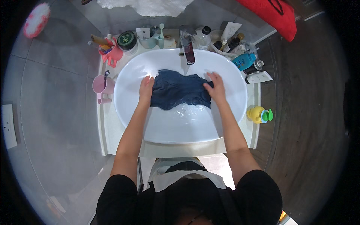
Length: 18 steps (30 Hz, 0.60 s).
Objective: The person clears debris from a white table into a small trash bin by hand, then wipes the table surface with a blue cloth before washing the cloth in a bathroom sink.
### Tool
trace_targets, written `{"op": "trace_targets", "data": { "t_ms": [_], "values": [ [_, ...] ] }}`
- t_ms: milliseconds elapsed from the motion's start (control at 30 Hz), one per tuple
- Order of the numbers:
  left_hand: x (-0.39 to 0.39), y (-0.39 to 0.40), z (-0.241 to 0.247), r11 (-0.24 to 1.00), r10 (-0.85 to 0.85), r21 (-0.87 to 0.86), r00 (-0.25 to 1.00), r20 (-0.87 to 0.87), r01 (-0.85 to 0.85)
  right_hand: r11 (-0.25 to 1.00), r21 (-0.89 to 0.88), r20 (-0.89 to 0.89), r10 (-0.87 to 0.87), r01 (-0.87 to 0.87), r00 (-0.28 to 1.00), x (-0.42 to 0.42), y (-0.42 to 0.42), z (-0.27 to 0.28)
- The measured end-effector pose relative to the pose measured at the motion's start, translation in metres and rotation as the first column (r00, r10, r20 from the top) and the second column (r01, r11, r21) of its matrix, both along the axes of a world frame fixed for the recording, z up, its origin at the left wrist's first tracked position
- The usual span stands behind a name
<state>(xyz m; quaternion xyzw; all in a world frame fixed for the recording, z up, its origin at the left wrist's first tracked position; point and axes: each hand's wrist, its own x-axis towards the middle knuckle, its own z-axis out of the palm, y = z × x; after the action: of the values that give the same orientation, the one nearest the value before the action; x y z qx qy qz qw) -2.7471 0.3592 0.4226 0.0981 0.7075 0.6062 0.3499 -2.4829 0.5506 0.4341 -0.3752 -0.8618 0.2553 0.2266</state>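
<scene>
A wet dark blue cloth [180, 90] lies spread across the white washbasin [185, 137], under the metal faucet [187, 42], with water running onto it. My left hand [146, 88] rests at the cloth's left edge, its fingers close together and pointing away from me; whether they pinch the edge is unclear. At the cloth's right edge is my right hand [216, 87], fingers apart, the thumb side touching or just over the fabric. Water glistens in the basin below the cloth's near edge.
Behind the basin stand a green-lidded jar [127, 42], a clear bottle [203, 38] and a tub of toiletries [222, 47]. Pink cups [102, 84] are at left. Right of the basin are a blue bottle [244, 62], a white tube [258, 77] and a yellow pump bottle [256, 114].
</scene>
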Motion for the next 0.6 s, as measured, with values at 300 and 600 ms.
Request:
{"op": "trace_targets", "data": {
  "t_ms": [300,600],
  "values": [
    [0.039,-0.029,-0.022,0.994,0.107,0.014,0.992,0.061,-0.108,0.836,-0.063,0.263,0.541,-0.545,0.799,0.0,-0.066,-0.036],
    [0.053,-0.021,-0.033,0.999,0.035,-0.036,0.995,-0.089,-0.038,0.9,-0.222,0.513,0.436,-0.376,0.739,0.02,-0.058,0.0]
  ]
}}
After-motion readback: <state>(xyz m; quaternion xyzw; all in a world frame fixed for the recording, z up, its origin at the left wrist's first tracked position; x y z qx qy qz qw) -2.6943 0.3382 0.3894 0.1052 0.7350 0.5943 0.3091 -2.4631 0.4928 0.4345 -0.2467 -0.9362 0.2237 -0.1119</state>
